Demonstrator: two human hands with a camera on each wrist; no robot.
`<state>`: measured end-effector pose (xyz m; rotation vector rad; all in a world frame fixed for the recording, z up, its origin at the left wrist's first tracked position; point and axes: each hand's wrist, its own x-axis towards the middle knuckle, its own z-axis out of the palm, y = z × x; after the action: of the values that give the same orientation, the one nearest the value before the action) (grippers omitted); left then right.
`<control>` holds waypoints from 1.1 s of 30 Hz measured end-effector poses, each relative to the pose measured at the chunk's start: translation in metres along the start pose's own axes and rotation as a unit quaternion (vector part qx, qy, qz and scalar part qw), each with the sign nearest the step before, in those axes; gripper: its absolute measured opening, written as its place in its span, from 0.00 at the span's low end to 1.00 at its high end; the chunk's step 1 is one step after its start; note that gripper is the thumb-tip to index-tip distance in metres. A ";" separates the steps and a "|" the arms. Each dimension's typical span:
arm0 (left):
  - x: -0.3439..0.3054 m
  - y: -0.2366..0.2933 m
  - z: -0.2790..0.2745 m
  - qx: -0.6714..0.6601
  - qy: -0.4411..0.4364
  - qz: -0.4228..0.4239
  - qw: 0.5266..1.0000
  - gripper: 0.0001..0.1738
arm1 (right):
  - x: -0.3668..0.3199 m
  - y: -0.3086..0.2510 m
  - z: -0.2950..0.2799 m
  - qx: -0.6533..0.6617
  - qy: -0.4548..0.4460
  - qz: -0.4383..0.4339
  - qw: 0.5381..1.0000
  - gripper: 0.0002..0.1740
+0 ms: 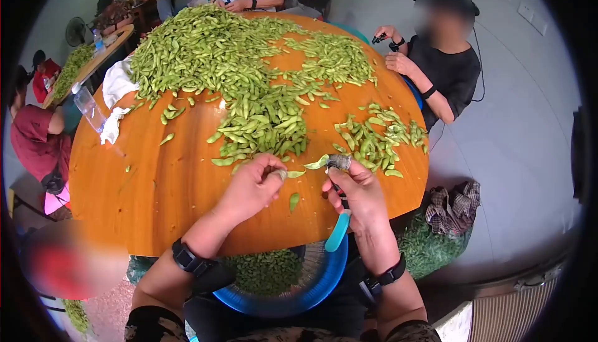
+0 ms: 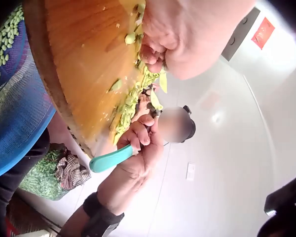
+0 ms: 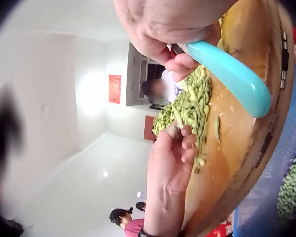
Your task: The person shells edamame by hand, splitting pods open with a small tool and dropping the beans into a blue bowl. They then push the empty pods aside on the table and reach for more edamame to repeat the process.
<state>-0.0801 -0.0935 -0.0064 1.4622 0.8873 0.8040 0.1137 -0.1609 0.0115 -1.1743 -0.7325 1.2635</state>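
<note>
My left hand (image 1: 252,186) pinches a green soybean pod (image 1: 296,174), whose tip sticks out to the right. In my right hand (image 1: 358,195) is a tool with a turquoise handle (image 1: 337,233); fingers hide its working end, so I cannot tell its kind. A pale, curved soybean pod (image 1: 316,162) juts from the right thumb and forefinger, where a dark grey wrapping (image 1: 339,162) covers a fingertip. The two pods nearly meet above the wooden table (image 1: 180,199). A single pod (image 1: 294,202) lies on the wood between the hands.
A big heap of pods (image 1: 193,49) covers the far table, with a smaller pile (image 1: 380,136) at right. Below the table edge, a blue basket (image 1: 249,304) holds shelled beans. A plastic bottle (image 1: 89,108) stands at left. Another person (image 1: 448,68) sits at right.
</note>
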 end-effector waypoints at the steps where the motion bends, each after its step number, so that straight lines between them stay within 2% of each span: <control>1: -0.002 0.001 0.001 0.018 -0.011 -0.001 1.000 0.07 | -0.002 0.002 0.004 -0.004 -0.002 -0.009 1.000 0.07; 5: 0.000 -0.012 -0.003 0.028 -0.039 0.045 0.998 0.06 | -0.008 0.004 0.011 0.005 -0.008 -0.010 1.000 0.07; 7: 0.001 -0.019 -0.007 0.132 -0.044 0.093 0.986 0.06 | -0.009 0.006 0.012 0.020 -0.016 -0.009 1.000 0.07; 8: 0.001 -0.022 -0.004 0.131 -0.042 0.094 0.986 0.06 | -0.009 0.007 0.013 0.016 -0.006 -0.006 1.000 0.07; 10: 0.000 -0.022 0.004 0.213 0.005 0.256 0.943 0.08 | -0.010 0.010 0.014 0.012 0.005 -0.005 1.000 0.07; 11: -0.001 -0.017 0.003 0.212 0.007 0.258 0.943 0.08 | -0.010 0.012 0.015 -0.018 0.015 -0.031 0.999 0.08; 13: -0.009 0.004 0.001 0.230 -0.004 0.099 0.968 0.11 | -0.012 0.014 0.018 -0.054 0.031 -0.061 0.996 0.08; 14: -0.007 0.000 0.001 0.231 -0.002 0.100 0.968 0.11 | -0.013 0.015 0.021 -0.054 0.029 -0.063 0.996 0.08; 16: -0.006 -0.009 0.001 0.232 -0.035 0.160 0.959 0.12 | -0.016 0.017 0.026 -0.015 0.011 -0.032 0.999 0.08; 18: -0.006 -0.005 0.000 0.222 -0.039 0.164 0.960 0.12 | -0.018 0.019 0.028 0.008 -0.009 -0.007 1.000 0.08; 20: -0.006 -0.007 0.000 0.219 -0.031 0.132 0.966 0.11 | -0.018 0.020 0.027 0.080 -0.055 0.050 0.994 0.08; 22: -0.006 -0.008 0.000 0.222 -0.024 0.154 0.962 0.10 | -0.016 0.020 0.020 0.091 -0.071 0.057 0.992 0.09; 25: -0.005 -0.010 0.000 0.128 -0.070 0.135 0.980 0.09 | -0.013 0.018 0.010 0.181 -0.143 0.152 0.961 0.11; 26: -0.003 -0.018 0.000 0.130 -0.066 0.135 0.980 0.09 | -0.013 0.019 0.010 0.180 -0.147 0.153 0.961 0.11; 28: 0.000 -0.026 0.002 0.003 -0.098 0.092 0.991 0.09 | -0.014 0.023 0.009 0.189 -0.132 0.179 0.957 0.11; 29: 0.001 -0.027 0.001 0.004 -0.097 0.093 0.991 0.09 | -0.015 0.027 0.012 0.200 -0.123 0.200 0.951 0.12; 32: 0.001 -0.023 0.003 -0.002 -0.099 0.093 0.991 0.08 | -0.014 0.029 0.011 0.198 -0.111 0.173 0.958 0.11; 33: 0.002 -0.022 0.002 0.007 -0.098 0.116 0.988 0.07 | -0.012 0.024 0.008 0.202 -0.132 0.159 0.957 0.11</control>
<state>-0.0788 -0.0927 -0.0281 1.6448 0.5821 0.8073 0.0957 -0.1727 -0.0068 -0.8128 -0.4519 1.7687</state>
